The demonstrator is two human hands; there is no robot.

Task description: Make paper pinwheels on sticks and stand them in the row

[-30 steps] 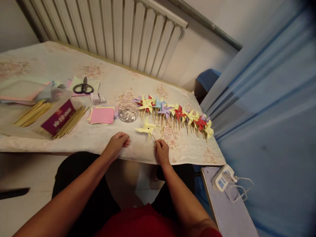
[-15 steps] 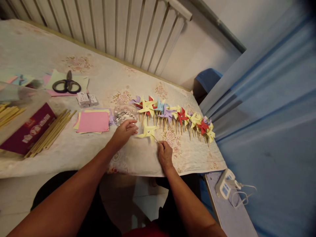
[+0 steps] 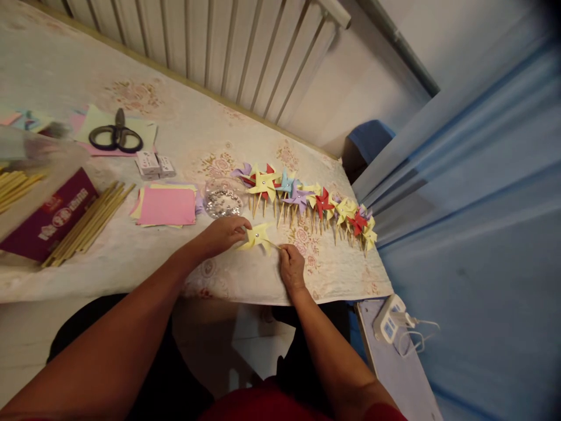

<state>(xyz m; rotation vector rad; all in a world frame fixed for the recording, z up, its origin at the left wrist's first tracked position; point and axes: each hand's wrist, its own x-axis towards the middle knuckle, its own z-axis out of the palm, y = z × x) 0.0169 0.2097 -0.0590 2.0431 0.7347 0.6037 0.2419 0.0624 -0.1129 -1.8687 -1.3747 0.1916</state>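
Yellow pinwheel (image 3: 258,237) lies flat on the tablecloth (image 3: 188,140), near the front edge of the table, between the two hands. Its thin stick runs from the paper head down and to the right.

Right hand (image 3: 291,269): fingers curled shut, thumb and forefinger pinched on the lower end of the stick. The pinwheel head sits up and to the left of this pinch, just beyond the fingertips.

Left hand (image 3: 223,233): fingers drawn together, tips touching the left side of the pinwheel head, close to its shiny centre. Whether the fingertips actually pinch a paper blade or only press on it is not clear; the contact is too small to resolve.

Just behind the left hand: a clear round dish (image 3: 224,200) of small shiny bits. Behind and to the right of the yellow pinwheel: a row of finished pinwheels (image 3: 313,204) in yellow, red, blue and purple, sticks pointing toward the person, overlapping along the table toward its right end.

Left of the dish: a stack of paper squares (image 3: 166,206), pink on top. Farther left: a bundle of wooden sticks (image 3: 90,225) beside a dark red packet (image 3: 50,215). Toward the back: black scissors (image 3: 116,135) on loose paper, and two small boxes (image 3: 154,164) near them.
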